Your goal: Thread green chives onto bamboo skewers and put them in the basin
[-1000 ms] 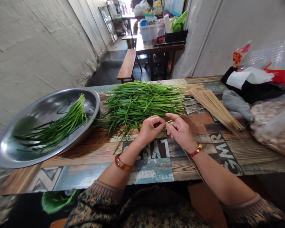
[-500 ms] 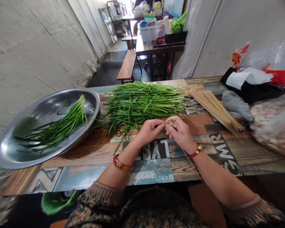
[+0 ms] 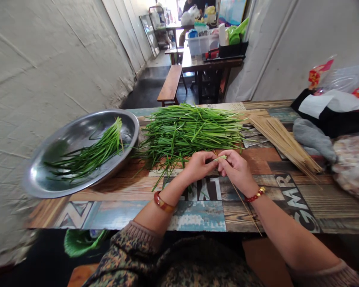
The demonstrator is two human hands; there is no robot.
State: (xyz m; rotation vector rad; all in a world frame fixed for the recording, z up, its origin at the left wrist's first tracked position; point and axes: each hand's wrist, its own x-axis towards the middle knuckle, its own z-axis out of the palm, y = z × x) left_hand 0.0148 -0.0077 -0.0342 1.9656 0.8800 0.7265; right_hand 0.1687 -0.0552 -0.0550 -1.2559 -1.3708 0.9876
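Both hands meet just in front of a broad pile of green Chinese chives (image 3: 194,127) on the table. My left hand (image 3: 199,166) is closed in a pinch on pale chive stems (image 3: 220,158). My right hand (image 3: 237,169) is closed around the same stems and a thin bamboo skewer (image 3: 245,207), whose lower length slants down toward the table's front edge. It looks like more than one skewer; the overlap hides the count. In the metal basin (image 3: 37,175) to the left lies a bunch of chives (image 3: 89,155) with pale ends fanned out on a skewer.
Loose bamboo skewers (image 3: 287,143) lie right of the pile, beside a grey cloth-like item (image 3: 312,137). A clear bag of pale pieces (image 3: 354,167) sits at the right edge. Beyond the table (image 3: 194,215) stand a wooden bench (image 3: 170,83) and another table with containers (image 3: 203,44).
The view has shifted, so the whole scene sits further right. My hands stay together at the stems, with only slight finger movement.
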